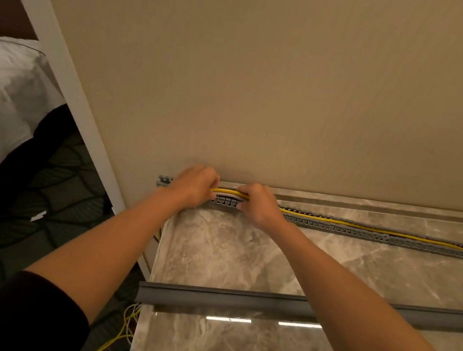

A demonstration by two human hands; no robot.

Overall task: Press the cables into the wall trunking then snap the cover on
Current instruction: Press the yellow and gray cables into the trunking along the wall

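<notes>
— Cables point(230, 192) first, from the left end: where do they sit?

— In the slotted grey trunking point(337, 229) that runs along the back edge of the marble-look counter point(242, 253), against the wall point(270, 75). Near the counter's back left corner the left hand point(192, 185) is curled down over the bundle, fingers closed on it. Just beside it the right hand point(258, 207) is closed on the same bundle, thumb low against the slotted wall. Between them a short yellow and pale stretch bows slightly above the channel.

— How will they handle?

— Light and springy, I judge; they will lift back out unless pressed a little at a time. The slotted fingers look thin and flexible, so push on the cables, not on the teeth.

— Further right?

— The yellow cable lies low in the trunking towards the right edge; whether it is fully seated there I cannot tell, as the view is soft.

— And the cover point(234, 300)?

— Lying loose across the counter's front part, well apart from the trunking. Long, stiff, light: best held near both ends.
</notes>
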